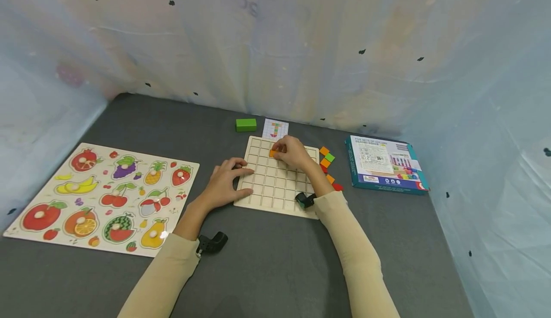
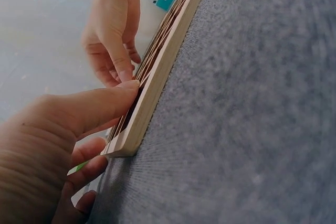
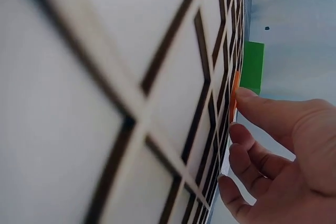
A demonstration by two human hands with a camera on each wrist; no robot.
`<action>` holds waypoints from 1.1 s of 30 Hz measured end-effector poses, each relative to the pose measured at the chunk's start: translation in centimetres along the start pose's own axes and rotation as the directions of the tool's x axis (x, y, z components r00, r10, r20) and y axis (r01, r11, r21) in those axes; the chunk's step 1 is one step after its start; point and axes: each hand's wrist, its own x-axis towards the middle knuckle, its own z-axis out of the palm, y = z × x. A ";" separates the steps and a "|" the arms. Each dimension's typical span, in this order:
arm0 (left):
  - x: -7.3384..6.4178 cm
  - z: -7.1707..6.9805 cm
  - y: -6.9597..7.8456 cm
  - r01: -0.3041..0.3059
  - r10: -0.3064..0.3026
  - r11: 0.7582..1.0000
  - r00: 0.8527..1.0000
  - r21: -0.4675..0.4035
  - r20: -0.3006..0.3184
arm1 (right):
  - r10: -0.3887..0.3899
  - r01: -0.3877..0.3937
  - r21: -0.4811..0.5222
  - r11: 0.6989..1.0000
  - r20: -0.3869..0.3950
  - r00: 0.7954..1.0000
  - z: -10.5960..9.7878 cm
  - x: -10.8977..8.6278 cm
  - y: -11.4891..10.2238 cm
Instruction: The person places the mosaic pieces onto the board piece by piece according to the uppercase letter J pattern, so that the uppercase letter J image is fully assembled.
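Note:
A pale wooden grid board (image 1: 269, 191) lies in front of the person, marked in small squares. Over its far part, the right hand (image 1: 292, 153) pinches a small orange tile (image 1: 272, 153) between thumb and fingers. In the right wrist view, the thumb presses the orange tile (image 3: 234, 98) low against the grid, other fingers curled below. The left hand (image 1: 225, 181) rests on the board's left edge, thumb and fingers spread apart. The left wrist view shows its thumb (image 2: 113, 100) on the board's wooden rim (image 2: 157, 77), with other fingers at the corner.
Behind the board are a patterned card (image 1: 275, 129) and a green block (image 1: 246, 125). Several loose orange, green and red tiles (image 1: 329, 157) lie along its right side. A boxed set (image 1: 374, 160) sits farther right; a fruit knob puzzle (image 1: 142, 165) lies left.

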 end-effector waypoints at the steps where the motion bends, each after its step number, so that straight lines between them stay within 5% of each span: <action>1: 0.0 0.0 0.0 -0.002 0.002 1.000 1.000 0.001 0.001 | -0.003 0.003 0.007 1.000 -0.005 1.000 -0.1 -0.2 0.1; 10: 0.1 0.0 -0.1 -0.013 0.013 1.000 1.000 -0.002 0.013 | 0.074 -0.058 0.101 0.993 -0.169 0.983 -2.8 -3.2 2.7; 18: 0.1 -0.1 -0.1 -0.012 0.012 1.000 1.000 0.013 0.018 | 0.250 -0.256 0.023 0.966 -0.317 0.915 -4.5 -5.9 5.7; 22: 0.0 -0.1 0.0 -0.006 0.006 1.000 1.000 0.018 0.024 | 0.308 -0.318 0.029 0.948 -0.339 0.889 -4.7 -6.8 6.4; 33: -0.1 -0.1 -0.2 -0.010 0.010 1.000 1.000 0.001 0.018 | 0.366 -0.377 0.037 0.925 -0.349 0.863 -4.0 -7.5 6.9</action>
